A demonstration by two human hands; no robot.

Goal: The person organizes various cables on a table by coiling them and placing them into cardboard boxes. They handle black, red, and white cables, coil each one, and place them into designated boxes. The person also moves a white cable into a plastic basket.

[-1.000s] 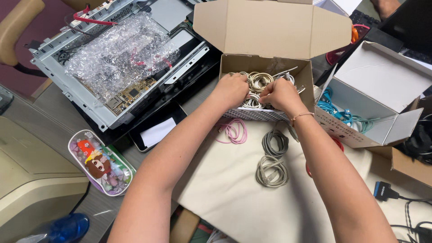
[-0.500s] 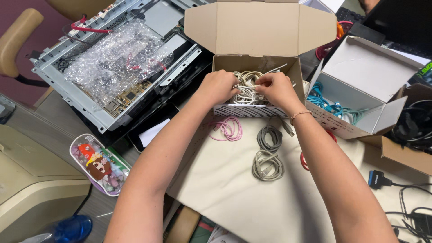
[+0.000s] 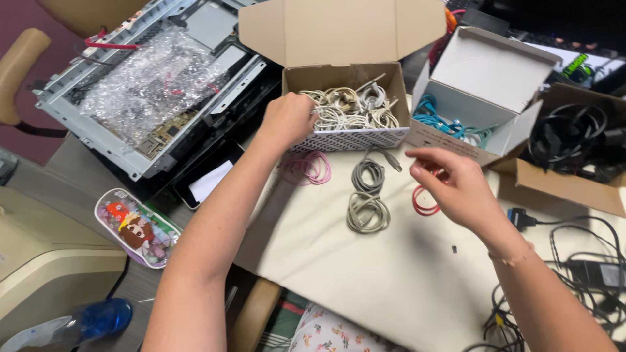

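Right hand (image 3: 456, 186) hovers over the cloth (image 3: 365, 274), fingers loosely spread, holding nothing, just above a red cable (image 3: 422, 201). 2 grey coils (image 3: 368, 195) lie left of it, a pink coil (image 3: 312, 166) further left. Left hand (image 3: 287, 118) rests on the near left corner of the box (image 3: 349, 138), fingers curled into white cables (image 3: 349, 107); grip unclear. Blue cables (image 3: 450, 124) fill the white box (image 3: 489, 85) to the right.
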